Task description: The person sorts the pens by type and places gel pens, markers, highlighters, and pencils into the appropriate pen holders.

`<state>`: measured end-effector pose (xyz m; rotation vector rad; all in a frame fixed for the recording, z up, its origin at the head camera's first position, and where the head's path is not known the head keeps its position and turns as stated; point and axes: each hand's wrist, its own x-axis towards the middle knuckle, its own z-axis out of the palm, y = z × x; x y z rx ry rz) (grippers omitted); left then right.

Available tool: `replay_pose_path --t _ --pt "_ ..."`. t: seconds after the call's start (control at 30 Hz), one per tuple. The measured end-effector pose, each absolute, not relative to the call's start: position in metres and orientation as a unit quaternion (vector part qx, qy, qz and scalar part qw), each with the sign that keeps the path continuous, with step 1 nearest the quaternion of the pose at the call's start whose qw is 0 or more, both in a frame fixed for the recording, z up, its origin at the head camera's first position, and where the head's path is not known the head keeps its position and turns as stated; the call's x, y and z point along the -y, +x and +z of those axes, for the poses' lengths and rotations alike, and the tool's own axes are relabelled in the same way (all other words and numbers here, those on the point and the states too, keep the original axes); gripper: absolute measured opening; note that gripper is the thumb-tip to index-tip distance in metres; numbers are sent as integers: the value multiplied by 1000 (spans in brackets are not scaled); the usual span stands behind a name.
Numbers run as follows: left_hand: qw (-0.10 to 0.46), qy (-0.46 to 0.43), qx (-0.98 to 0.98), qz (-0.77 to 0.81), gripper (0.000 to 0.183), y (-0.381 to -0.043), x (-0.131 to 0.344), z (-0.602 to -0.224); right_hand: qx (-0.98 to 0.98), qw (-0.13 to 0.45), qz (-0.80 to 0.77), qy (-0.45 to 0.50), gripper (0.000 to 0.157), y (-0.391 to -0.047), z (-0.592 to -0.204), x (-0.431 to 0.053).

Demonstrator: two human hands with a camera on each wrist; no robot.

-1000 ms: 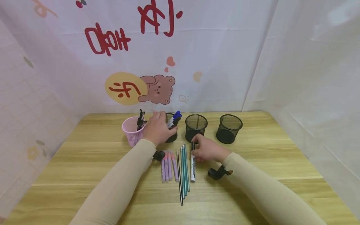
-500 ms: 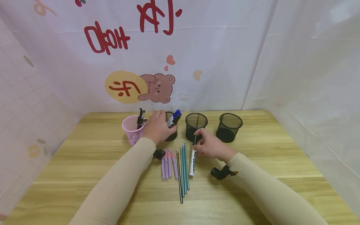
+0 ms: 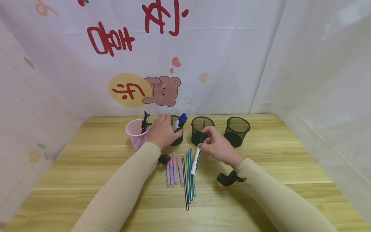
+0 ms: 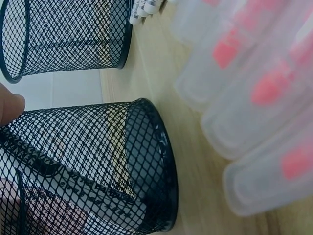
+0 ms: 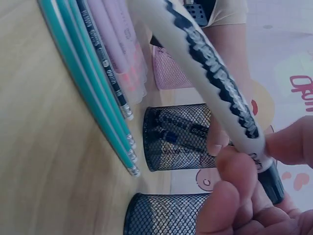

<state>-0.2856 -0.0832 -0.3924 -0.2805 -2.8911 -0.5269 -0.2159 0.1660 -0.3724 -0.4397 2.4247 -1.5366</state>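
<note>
In the head view my right hand (image 3: pixel 218 145) pinches a white whiteboard marker (image 3: pixel 196 161) near its black cap, with the marker's body slanting down toward the pencils. The right wrist view has this marker (image 5: pixel 208 68) large, raised off the table. My left hand (image 3: pixel 163 132) grips a black mesh pen cup (image 3: pixel 177 141) by its side and rim. A blue-capped and a black-capped marker (image 3: pixel 180 122) lean in that cup. Left of this hand stands a pink mesh cup (image 3: pixel 135 132) with black pens, partly hidden by the hand.
Another two black mesh cups (image 3: pixel 202 125) (image 3: pixel 237 130) stand to the right. Several purple highlighters (image 3: pixel 175 172) lie before the left hand, beside a black pencil (image 3: pixel 185 183) and several teal pencils (image 3: pixel 190 180). A printed cloth (image 3: pixel 226 64) hangs behind the wooden table (image 3: pixel 249 199).
My right hand has lifted the whiteboard marker off the table and moved it up and away from me, its lower end tilting left. The left hand stays on the cup.
</note>
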Motion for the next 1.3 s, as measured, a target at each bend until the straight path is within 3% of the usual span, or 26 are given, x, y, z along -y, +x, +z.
replay_pose_path --t 0.4,0.67,1.0,1.3 --pt "90 -100 975 -179 91 -287 85 -394 -795 5 -596 -109 59 -226 -361 -157" --pt "93 -101 975 -176 84 -285 84 -394 -768 -62 -631 -90 56 -234 -356 -151" --pt "79 -103 975 -179 92 -287 82 -392 -737 -162 -652 -75 51 -242 -358 -144" --pt "95 -103 975 -172 79 -285 83 -392 -704 -242 -662 -89 49 -252 -359 -132"
